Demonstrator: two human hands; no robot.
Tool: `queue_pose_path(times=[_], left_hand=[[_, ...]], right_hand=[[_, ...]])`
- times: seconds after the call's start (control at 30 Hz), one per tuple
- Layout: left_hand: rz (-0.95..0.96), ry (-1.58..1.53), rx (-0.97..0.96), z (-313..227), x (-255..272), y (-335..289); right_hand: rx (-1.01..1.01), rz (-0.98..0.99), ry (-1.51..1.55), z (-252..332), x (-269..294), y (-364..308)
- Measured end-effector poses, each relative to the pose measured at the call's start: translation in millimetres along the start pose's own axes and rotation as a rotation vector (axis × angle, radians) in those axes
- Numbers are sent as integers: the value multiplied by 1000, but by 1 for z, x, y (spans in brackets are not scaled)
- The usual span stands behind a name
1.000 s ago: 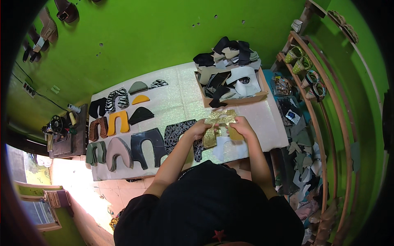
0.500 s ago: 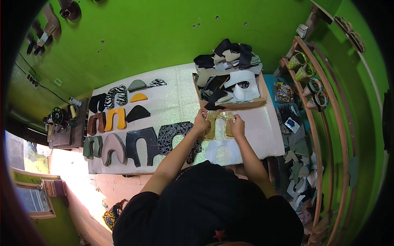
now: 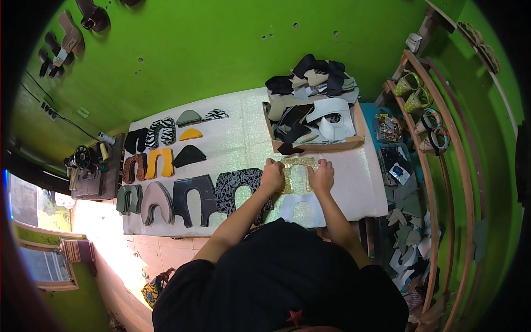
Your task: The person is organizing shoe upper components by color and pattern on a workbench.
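Note:
A gold glittery U-shaped shoe-upper piece lies at the right part of the table, its opening toward me. My left hand has its fingers closed at the piece's left side. At the opposite side my right hand grips it with bent fingers, which partly cover the edge. Just nearer to me is a white U-shaped piece, partly behind my body. A black-and-grey patterned piece lies left of my left hand, and my forearm hides some of it.
A cardboard box of black, beige and white scraps stands beyond my hands. Stacked dark, pink-beige, yellow and zebra-striped pieces fill the table's left. A sewing machine is far left; a wooden shoe rack stands right.
Both hands and the gold piece have come slightly toward me. My fingers now cover more of its sides. The whole view has shifted a little.

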State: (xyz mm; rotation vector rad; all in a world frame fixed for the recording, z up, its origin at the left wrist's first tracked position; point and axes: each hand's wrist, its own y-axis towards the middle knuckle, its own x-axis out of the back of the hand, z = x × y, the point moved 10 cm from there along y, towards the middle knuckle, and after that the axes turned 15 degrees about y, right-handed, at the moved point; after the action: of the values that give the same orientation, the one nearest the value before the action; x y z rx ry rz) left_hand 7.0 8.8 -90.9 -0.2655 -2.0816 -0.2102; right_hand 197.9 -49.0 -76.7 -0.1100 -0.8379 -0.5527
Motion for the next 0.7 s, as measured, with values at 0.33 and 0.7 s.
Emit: queue_pose_path(times=[0.33, 0.7], left_hand=[[-190, -334, 43, -9, 43, 23], [-93, -956, 88, -19, 80, 52]], right_hand=[[317, -141, 231, 62, 32, 8], [533, 351, 615, 177, 37, 27]])
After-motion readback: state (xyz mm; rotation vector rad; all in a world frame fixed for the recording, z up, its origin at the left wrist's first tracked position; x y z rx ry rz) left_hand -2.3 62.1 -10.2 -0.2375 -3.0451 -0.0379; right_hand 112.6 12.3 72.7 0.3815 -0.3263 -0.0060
